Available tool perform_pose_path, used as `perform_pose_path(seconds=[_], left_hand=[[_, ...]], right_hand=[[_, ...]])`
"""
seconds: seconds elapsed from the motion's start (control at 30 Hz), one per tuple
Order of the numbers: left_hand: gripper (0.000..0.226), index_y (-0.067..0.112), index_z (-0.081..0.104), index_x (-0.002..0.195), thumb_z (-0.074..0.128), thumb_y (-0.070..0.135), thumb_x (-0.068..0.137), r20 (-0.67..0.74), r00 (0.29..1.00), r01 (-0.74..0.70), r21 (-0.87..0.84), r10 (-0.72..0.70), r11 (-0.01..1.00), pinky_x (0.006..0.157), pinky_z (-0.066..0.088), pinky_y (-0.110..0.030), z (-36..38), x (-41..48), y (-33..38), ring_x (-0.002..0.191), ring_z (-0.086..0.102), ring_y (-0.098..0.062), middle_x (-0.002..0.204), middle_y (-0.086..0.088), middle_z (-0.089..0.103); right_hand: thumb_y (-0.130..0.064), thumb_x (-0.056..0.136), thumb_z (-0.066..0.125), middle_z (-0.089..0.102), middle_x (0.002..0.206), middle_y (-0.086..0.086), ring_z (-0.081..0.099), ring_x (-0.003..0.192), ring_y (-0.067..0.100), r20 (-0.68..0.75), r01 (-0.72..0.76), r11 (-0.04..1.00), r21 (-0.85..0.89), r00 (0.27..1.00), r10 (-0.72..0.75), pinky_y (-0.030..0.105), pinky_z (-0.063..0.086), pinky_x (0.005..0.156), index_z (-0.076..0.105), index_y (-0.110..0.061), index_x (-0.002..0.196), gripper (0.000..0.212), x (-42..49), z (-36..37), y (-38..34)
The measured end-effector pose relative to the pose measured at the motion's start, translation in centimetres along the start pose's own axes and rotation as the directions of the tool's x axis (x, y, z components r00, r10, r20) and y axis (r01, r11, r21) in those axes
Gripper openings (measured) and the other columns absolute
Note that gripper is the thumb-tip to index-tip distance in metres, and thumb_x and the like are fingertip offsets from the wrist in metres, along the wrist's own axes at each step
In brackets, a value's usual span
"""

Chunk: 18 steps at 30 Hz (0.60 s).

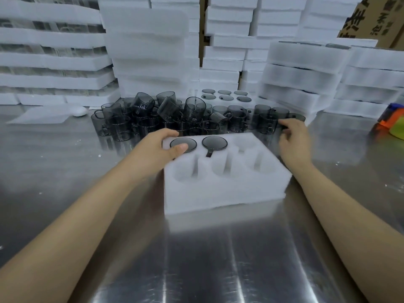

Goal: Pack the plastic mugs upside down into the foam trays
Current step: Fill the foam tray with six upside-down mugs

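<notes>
Head view: left hand [162, 145] grips the foam tray [218, 193] at ten o'clock, fingertips hidden; right hand's [295, 141] hold among mugs [265, 123] unclear.

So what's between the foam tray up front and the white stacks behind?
A heap of grey plastic mugs, then one filled foam tray; the head view shows it.

A cardboard box [380, 16] is seen far beyond the right hand [293, 141]; an orange-and-blue object [391, 121] is set on the steel table [218, 259] to its right.
</notes>
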State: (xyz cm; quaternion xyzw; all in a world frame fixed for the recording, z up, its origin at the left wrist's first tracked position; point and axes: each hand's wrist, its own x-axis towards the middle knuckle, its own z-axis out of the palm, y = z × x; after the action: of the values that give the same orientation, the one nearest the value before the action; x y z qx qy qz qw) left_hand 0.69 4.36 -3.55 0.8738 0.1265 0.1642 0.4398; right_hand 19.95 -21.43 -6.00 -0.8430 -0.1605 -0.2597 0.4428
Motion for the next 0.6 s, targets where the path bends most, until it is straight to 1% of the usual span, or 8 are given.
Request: perform_pose_path(seconds=[0.07,0.13,0.2,0.33,0.4,0.5,0.57,0.6], left_hand=[[0.033,0.023,0.064,0.116,0.070,0.035,0.086,-0.073,0.997,-0.008,-0.036,0.005,0.999,0.099,0.047,-0.041,0.3,0.0,0.0,0.107,0.061,-0.015,0.111,0.009,0.065],[0.023,0.028,0.066,0.104,0.072,0.036,0.083,-0.147,0.989,-0.002,-0.028,-0.002,1.000,0.094,0.049,-0.038,0.5,0.2,0.0,0.101,0.062,-0.015,0.103,0.012,0.065],[0.022,0.029,0.067,0.101,0.073,0.038,0.082,-0.168,0.986,0.009,-0.025,-0.013,1.000,0.089,0.050,-0.034,0.7,0.3,-0.2,0.097,0.062,-0.015,0.101,0.011,0.065],[0.015,0.035,0.067,0.092,0.073,0.042,0.081,-0.153,0.988,-0.001,-0.015,-0.001,1.000,0.079,0.048,-0.030,0.6,0.5,-0.4,0.088,0.061,-0.018,0.096,0.005,0.066],[0.010,0.039,0.065,0.086,0.073,0.042,0.081,-0.146,0.989,-0.007,-0.020,0.004,1.000,0.083,0.049,-0.032,0.6,0.4,-0.4,0.093,0.062,-0.021,0.101,0.000,0.067],[0.008,0.040,0.065,0.082,0.072,0.042,0.081,-0.139,0.990,-0.010,-0.032,0.006,0.999,0.083,0.049,-0.032,0.6,0.4,-0.3,0.096,0.062,-0.021,0.104,-0.002,0.068],[0.007,0.040,0.065,0.081,0.072,0.041,0.082,-0.131,0.991,-0.017,-0.037,0.012,0.999,0.080,0.047,-0.027,0.6,0.4,-0.3,0.097,0.062,-0.019,0.105,0.001,0.068],[0.007,0.040,0.065,0.081,0.072,0.041,0.082,-0.130,0.991,-0.020,-0.039,0.014,0.999,0.083,0.047,-0.028,0.6,0.4,-0.3,0.099,0.062,-0.020,0.106,0.001,0.068]], right_hand=[[0.006,0.084,0.046,0.038,0.138,0.020,0.044,0.124,0.033,0.047,-0.052,0.999,-0.012,0.998,0.052,0.038,0.034,0.109,0.048,0.001,0.133,0.049,0.8,0.9,0.9],[0.003,0.083,0.050,0.029,0.145,0.020,0.033,0.133,0.034,0.062,-0.003,0.995,-0.097,0.998,0.009,0.035,0.025,0.114,0.042,-0.001,0.139,0.056,1.6,1.8,1.2],[-0.001,0.085,0.054,0.020,0.151,0.020,0.023,0.139,0.035,0.100,0.036,0.980,-0.195,0.995,-0.017,0.032,0.019,0.113,0.035,-0.006,0.144,0.062,2.3,2.4,1.6],[-0.016,0.092,0.057,0.011,0.156,0.016,0.018,0.141,0.036,0.182,0.047,0.954,-0.295,0.983,0.008,0.043,0.026,0.110,0.029,-0.015,0.149,0.063,2.9,3.2,2.1],[-0.016,0.092,0.057,0.018,0.154,0.018,0.019,0.140,0.037,0.206,0.075,0.950,-0.303,0.979,-0.012,0.043,0.026,0.110,0.041,-0.012,0.143,0.053,3.3,3.4,2.3],[-0.006,0.089,0.056,0.038,0.140,0.023,0.029,0.133,0.038,0.201,0.147,0.946,-0.290,0.975,-0.090,0.040,0.029,0.107,0.062,-0.002,0.114,0.026,3.3,3.6,2.4],[0.002,0.084,0.056,0.048,0.127,0.024,0.036,0.125,0.039,0.163,0.180,0.949,-0.259,0.977,-0.140,0.036,0.029,0.102,0.060,0.003,0.103,0.020,3.3,3.6,2.4],[0.004,0.083,0.056,0.049,0.125,0.024,0.037,0.125,0.040,0.172,0.198,0.946,-0.256,0.972,-0.157,0.034,0.026,0.103,0.058,0.004,0.106,0.023,3.3,3.6,2.3]])
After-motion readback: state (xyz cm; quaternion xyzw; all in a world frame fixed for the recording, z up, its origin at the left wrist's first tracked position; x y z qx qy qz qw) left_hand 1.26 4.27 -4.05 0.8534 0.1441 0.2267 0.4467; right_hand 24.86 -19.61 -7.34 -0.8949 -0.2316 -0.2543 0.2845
